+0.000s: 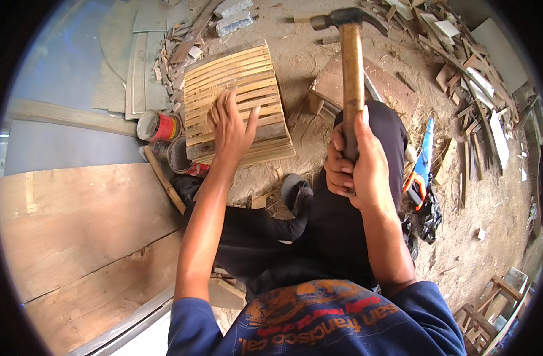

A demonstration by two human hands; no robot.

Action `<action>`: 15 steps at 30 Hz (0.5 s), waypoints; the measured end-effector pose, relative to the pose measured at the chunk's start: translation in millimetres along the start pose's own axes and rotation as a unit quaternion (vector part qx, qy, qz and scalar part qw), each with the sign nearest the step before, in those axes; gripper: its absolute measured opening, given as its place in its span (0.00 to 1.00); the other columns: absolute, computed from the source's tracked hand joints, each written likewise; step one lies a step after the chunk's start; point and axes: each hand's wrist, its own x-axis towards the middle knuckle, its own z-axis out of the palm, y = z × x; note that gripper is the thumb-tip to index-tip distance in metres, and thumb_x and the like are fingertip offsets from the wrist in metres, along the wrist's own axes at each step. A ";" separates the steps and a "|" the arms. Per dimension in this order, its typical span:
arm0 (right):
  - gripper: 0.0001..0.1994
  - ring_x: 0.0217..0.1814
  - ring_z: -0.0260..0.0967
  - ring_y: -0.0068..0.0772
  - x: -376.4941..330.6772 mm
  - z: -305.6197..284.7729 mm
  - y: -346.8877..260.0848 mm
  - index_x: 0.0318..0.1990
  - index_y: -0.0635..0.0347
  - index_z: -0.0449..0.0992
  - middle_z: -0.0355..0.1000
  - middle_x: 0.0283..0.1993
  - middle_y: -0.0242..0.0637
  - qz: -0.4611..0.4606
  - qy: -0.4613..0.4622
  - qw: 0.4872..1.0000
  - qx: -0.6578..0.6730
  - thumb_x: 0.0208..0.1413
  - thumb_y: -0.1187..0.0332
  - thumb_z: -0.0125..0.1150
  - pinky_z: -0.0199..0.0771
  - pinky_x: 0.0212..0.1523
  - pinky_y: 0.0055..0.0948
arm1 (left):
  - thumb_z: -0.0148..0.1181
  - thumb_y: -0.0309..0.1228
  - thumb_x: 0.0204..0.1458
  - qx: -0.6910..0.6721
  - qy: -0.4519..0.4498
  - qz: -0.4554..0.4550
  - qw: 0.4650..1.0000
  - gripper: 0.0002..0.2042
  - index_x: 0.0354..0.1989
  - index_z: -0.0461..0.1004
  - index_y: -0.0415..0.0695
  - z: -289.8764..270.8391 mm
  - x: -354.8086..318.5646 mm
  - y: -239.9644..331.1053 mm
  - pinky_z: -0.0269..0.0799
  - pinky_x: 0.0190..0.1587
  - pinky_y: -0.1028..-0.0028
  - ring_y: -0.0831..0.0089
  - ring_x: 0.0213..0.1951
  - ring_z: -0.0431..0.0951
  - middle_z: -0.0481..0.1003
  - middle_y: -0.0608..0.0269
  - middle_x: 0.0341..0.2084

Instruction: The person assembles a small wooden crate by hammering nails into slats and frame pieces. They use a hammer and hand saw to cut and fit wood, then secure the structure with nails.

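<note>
My right hand (pixel 359 160) is wrapped round the wooden handle of a claw hammer (pixel 353 65), held upright over my right knee with its dark metal head at the top. Ahead and to the left, a slatted wooden crate (pixel 233 71) made of thin pale strips sits on the ground. My left hand (pixel 231 126) reaches over the crate's near part, fingers spread and holding nothing. Whether its fingertips touch the slats I cannot tell.
Red tins (pixel 159 126) stand left of the crate beside a bamboo stick (pixel 164 181). A low wooden block (pixel 328 83) lies beyond my knee. To the right rests a handsaw (pixel 424 154) with a blue blade. Wood scraps (pixel 479 89) litter the far right; boards (pixel 93 219) lean at left.
</note>
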 end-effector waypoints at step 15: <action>0.26 0.14 0.45 0.14 -25.9 -5.5 11.6 0.32 0.56 0.62 0.52 0.18 0.23 -0.047 -0.034 0.998 -0.003 0.69 0.42 0.39 0.48 0.13 0.19 | 0.68 0.36 0.44 0.142 -0.254 -0.261 0.920 0.53 0.75 0.36 0.40 45.5 81.6 93.4 0.39 0.61 0.21 0.34 0.73 0.36 0.34 0.31 0.72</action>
